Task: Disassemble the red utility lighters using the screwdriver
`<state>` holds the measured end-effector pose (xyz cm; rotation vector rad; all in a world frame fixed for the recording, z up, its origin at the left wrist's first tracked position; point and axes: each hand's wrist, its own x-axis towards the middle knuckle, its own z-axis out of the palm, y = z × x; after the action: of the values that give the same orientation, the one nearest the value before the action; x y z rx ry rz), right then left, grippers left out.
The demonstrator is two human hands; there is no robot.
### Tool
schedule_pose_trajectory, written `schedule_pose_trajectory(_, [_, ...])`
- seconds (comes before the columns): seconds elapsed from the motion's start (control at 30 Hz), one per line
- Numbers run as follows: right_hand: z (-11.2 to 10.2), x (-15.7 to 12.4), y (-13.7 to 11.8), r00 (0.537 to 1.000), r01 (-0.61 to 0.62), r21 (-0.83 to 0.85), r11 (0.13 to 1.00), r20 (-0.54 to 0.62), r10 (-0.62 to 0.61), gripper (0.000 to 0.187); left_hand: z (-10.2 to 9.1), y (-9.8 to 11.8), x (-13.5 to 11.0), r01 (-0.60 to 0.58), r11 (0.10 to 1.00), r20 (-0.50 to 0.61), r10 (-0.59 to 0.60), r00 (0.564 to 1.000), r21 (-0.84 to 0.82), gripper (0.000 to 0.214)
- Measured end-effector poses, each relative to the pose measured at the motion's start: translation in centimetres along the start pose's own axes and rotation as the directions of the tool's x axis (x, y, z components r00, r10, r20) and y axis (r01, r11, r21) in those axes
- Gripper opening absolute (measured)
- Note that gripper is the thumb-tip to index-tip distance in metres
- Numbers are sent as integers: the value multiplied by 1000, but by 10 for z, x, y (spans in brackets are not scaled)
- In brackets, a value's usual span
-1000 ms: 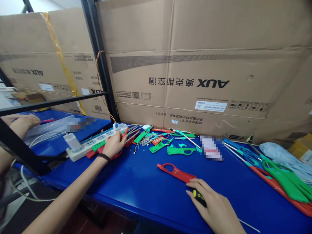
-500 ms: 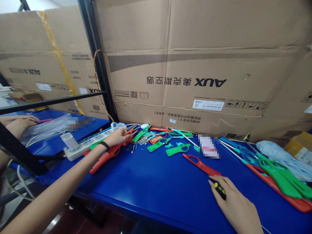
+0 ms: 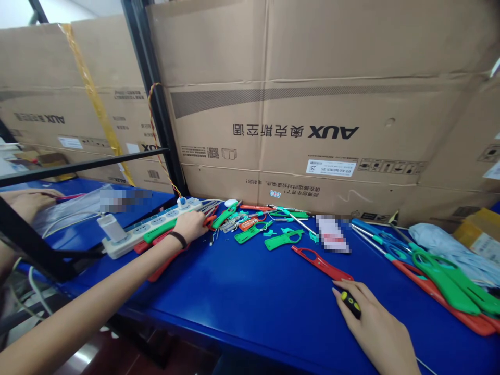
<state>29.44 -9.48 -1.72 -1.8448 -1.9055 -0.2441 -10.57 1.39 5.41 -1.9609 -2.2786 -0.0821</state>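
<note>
My left hand [image 3: 190, 227] is at the pile beside the power strip, its fingers curled on a red long-necked lighter [image 3: 159, 271], mostly hidden under the hand and wrist. A green lighter [image 3: 160, 229] lies just left of that hand. My right hand [image 3: 377, 325] is closed around a screwdriver with a black and yellow handle [image 3: 350, 304]; its tip cannot be made out. Just beyond the right fingertips a red lighter shell [image 3: 322, 264] lies flat on the table. Green shell pieces [image 3: 283, 239] and small metal and clear parts [image 3: 230, 221] are scattered between the hands.
A white power strip [image 3: 133, 237] with a plugged-in charger [image 3: 111, 228] runs along the left. Assembled lighters [image 3: 449, 281] are stacked at right, near a pale blue plastic bag [image 3: 453, 247]. Cardboard [image 3: 273, 104] walls the back. Another person's hand [image 3: 29, 200] is at far left.
My left hand has turned and shifted slightly lower over the red lighters, uncovering more of the green one. My right hand stays nearly in place with the screwdriver.
</note>
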Motion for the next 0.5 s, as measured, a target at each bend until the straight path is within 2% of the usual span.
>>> schedule_pose_trajectory(0.17, [2,0,2,1000,4,-24,1000,-11,-4,29,-15,-13,9,-1,999,141,7,990,-41,26])
schedule_pose_trajectory(0.27, [2,0,2,1000,-1,-21,1000,-9,1,30,-19,-20,11,-47,996,193,62,979,-77,32])
schedule_pose_trajectory(0.37, [1,0,2,1000,-11,-9,1000,1,11,30,-19,-22,12,-166,978,207,189,960,-125,31])
schedule_pose_trajectory(0.5, [0,0,1,999,-32,3,999,28,32,29,-11,-19,15,-282,949,149,302,941,-145,24])
